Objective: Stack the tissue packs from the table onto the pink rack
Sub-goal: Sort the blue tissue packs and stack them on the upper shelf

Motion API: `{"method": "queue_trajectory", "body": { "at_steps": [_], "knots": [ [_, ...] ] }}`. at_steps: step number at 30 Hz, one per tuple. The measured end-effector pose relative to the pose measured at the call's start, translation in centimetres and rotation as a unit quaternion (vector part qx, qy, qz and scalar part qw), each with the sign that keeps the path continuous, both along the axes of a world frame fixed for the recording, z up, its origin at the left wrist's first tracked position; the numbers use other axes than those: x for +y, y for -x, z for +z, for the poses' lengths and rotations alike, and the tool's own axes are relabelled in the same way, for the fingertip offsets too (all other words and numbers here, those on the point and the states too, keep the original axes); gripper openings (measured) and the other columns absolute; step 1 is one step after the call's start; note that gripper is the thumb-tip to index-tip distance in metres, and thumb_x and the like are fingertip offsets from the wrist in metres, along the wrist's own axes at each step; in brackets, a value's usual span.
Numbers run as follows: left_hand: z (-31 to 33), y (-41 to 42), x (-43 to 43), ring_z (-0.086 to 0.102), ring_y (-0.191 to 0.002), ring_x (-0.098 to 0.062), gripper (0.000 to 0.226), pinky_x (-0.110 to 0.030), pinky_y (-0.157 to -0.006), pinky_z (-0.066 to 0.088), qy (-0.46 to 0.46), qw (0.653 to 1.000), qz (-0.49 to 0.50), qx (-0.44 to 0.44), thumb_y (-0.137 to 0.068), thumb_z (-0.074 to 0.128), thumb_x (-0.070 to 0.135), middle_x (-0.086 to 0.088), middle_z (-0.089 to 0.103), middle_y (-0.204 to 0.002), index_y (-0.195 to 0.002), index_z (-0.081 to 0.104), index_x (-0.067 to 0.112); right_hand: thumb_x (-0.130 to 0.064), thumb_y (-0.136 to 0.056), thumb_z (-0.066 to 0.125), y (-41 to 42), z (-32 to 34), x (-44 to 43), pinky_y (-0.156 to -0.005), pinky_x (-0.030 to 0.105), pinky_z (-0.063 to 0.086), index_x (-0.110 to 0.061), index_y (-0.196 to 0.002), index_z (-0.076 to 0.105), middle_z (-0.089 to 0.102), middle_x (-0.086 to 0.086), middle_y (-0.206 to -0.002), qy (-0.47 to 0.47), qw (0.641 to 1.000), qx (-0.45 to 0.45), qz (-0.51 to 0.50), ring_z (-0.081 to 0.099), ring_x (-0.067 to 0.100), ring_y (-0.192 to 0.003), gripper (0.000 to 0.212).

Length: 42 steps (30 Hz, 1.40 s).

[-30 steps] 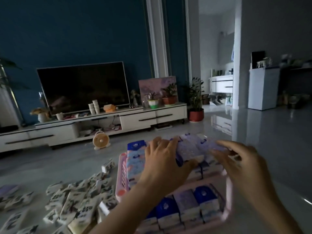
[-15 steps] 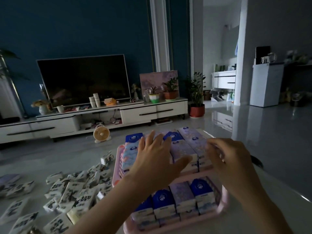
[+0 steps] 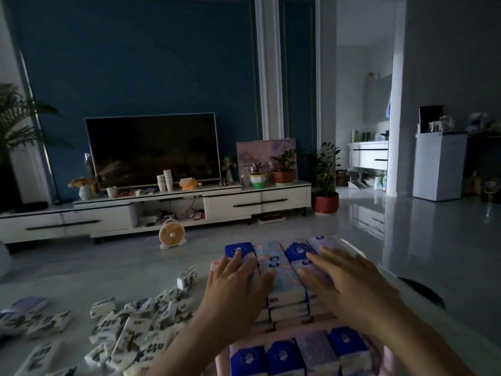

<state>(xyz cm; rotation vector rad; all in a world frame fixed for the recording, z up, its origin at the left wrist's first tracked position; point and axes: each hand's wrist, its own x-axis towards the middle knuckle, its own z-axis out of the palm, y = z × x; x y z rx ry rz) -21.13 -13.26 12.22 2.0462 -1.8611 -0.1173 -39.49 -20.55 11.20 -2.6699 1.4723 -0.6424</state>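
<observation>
Head view: both tiers of the pink plastic rack carry rows of blue and lilac film-wrapped tissue packs, soft rectangular blocks stacked several deep on the upper tier. The left hand and right hand lie flat on that top layer, fingers spread, gripping nothing. A loose heap of white rectangular packs with dark print lies on the glossy pale counter left of the rack, so the job looks roughly half done.

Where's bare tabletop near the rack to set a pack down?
Bare table beyond the loose packs, left of the pink rack; another strip right of the right hand. Crowded: upper tier, packed, with left hand on it too.
</observation>
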Motion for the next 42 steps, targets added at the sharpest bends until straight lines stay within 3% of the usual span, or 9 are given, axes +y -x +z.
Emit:
{"method": "queue_trajectory", "body": {
  "at_steps": [7, 11, 15, 17, 23, 27, 31, 36, 42],
  "knots": [
    [-0.5, -0.6, -0.3, 0.004, -0.142, -0.019, 0.061, -0.046, -0.116, 0.008, 0.030, 0.999, -0.005, 0.022, -0.091, 0.018, 0.056, 0.002, 0.011, -0.155, -0.144, 0.022, 0.026, -0.077, -0.076, -0.006, -0.2, 0.7, 1.0, -0.113, 0.029, 0.002, -0.032, -0.143, 0.026, 0.016, -0.010, -0.154, 0.037, 0.999, -0.018, 0.017, 0.005, 0.007, -0.142, 0.087],
    [-1.2, -2.1, 1.7, 0.041, -0.123, -0.017, 0.047, -0.044, -0.101, 0.042, 0.170, 0.980, 0.005, 0.107, -0.091, 0.031, 0.051, 0.001, 0.036, -0.143, -0.123, 0.051, 0.025, -0.051, -0.093, 0.029, -1.0, 0.7, 2.9, -0.094, 0.020, 0.039, -0.020, -0.116, 0.060, 0.061, -0.006, -0.115, 0.146, 0.967, -0.183, 0.095, 0.053, 0.007, -0.111, 0.050],
    [-2.5, -5.3, 5.2, 0.052, -0.101, -0.011, 0.018, -0.020, -0.079, 0.047, 0.265, 0.958, 0.024, 0.106, -0.090, 0.052, 0.020, -0.001, 0.049, -0.130, -0.104, 0.063, 0.017, -0.040, -0.089, 0.034, -3.0, -0.2, 6.0, -0.067, 0.016, 0.051, -0.018, -0.097, 0.064, 0.064, -0.007, -0.091, 0.110, 0.948, -0.235, 0.185, 0.060, 0.003, -0.084, 0.038],
    [-3.5, -7.9, 7.3, 0.056, -0.098, -0.015, 0.016, -0.025, -0.079, 0.048, 0.273, 0.957, 0.049, 0.086, -0.088, 0.056, 0.017, -0.003, 0.053, -0.127, -0.100, 0.066, 0.016, -0.042, -0.089, 0.035, -4.7, -0.8, 7.7, -0.066, 0.017, 0.053, -0.022, -0.094, 0.063, 0.063, -0.010, -0.092, 0.054, 0.945, -0.245, 0.210, 0.061, 0.002, -0.085, 0.035],
    [-8.1, -16.1, 14.5, 0.052, -0.095, -0.012, 0.017, -0.016, -0.071, 0.032, 0.212, 0.961, 0.149, 0.098, -0.083, 0.060, 0.004, -0.002, 0.059, -0.109, -0.090, 0.068, 0.018, -0.017, -0.092, 0.052, -11.7, -3.2, 11.7, -0.067, 0.014, 0.047, -0.018, -0.090, 0.067, 0.065, -0.013, -0.081, -0.058, 0.935, -0.229, 0.264, 0.060, 0.001, -0.082, 0.016],
    [-11.2, -21.0, 19.2, 0.049, -0.094, -0.010, 0.018, -0.016, -0.076, 0.036, 0.194, 0.947, 0.218, 0.134, -0.086, 0.056, 0.002, 0.003, 0.055, -0.099, -0.094, 0.065, 0.015, -0.015, -0.090, 0.054, -17.2, -4.7, 13.6, -0.071, 0.026, 0.048, -0.016, -0.086, 0.068, 0.068, -0.002, -0.080, -0.109, 0.936, -0.182, 0.282, 0.060, 0.007, -0.079, 0.014],
    [-13.5, -24.6, 23.0, 0.058, -0.080, -0.016, 0.037, -0.016, -0.068, 0.040, 0.217, 0.933, 0.257, 0.127, -0.082, 0.058, -0.007, 0.006, 0.058, -0.083, -0.070, 0.058, 0.029, -0.016, -0.089, 0.055, -21.8, -5.7, 15.0, -0.067, 0.027, 0.044, -0.013, -0.085, 0.068, 0.069, 0.002, -0.078, -0.128, 0.938, -0.131, 0.296, 0.059, 0.010, -0.069, 0.014],
    [-15.4, -26.8, 26.0, 0.058, -0.079, -0.018, 0.026, -0.025, -0.070, 0.045, 0.255, 0.921, 0.284, 0.080, -0.076, 0.059, -0.007, 0.001, 0.062, -0.087, -0.078, 0.064, 0.018, -0.016, -0.091, 0.052, -26.4, -6.7, 16.9, -0.063, 0.012, 0.038, -0.012, -0.087, 0.067, 0.067, 0.000, -0.084, -0.160, 0.926, -0.082, 0.332, 0.053, 0.000, -0.070, 0.016],
    [-15.6, -28.7, 27.4, 0.055, -0.091, -0.014, 0.021, -0.031, -0.080, 0.042, 0.289, 0.915, 0.276, 0.056, -0.077, 0.059, -0.001, 0.003, 0.062, -0.095, -0.080, 0.064, 0.019, -0.017, -0.092, 0.051, -31.8, -8.2, 18.8, -0.069, 0.018, 0.044, -0.019, -0.086, 0.066, 0.066, -0.004, -0.086, -0.202, 0.912, -0.050, 0.353, 0.059, 0.006, -0.077, 0.016]
  ]
}}
